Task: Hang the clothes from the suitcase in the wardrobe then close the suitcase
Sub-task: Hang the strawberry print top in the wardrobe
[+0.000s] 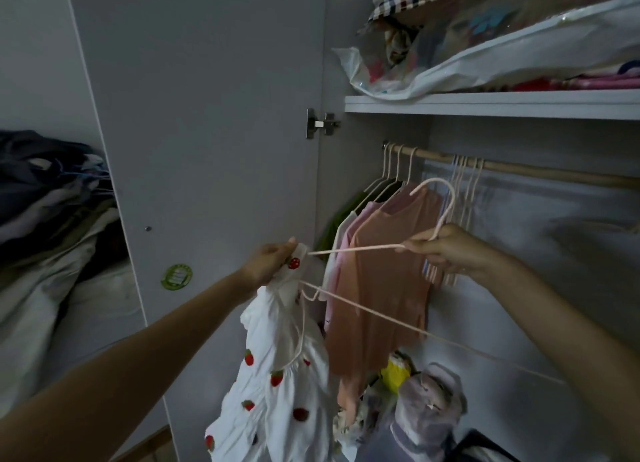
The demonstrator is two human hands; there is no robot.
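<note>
My left hand grips the top of a white garment with red strawberries, which hangs down in front of the open wardrobe. My right hand pinches a pale pink hanger at the base of its hook, and one hanger arm reaches into the garment's opening near my left hand. Behind them the wooden rail carries an orange top, pink and green clothes and several empty hangers. The suitcase is out of view.
The wardrobe door stands open at the left. A shelf above the rail holds bagged bedding and folded clothes. Bags and bundles fill the wardrobe floor. A heap of clothes lies left of the door.
</note>
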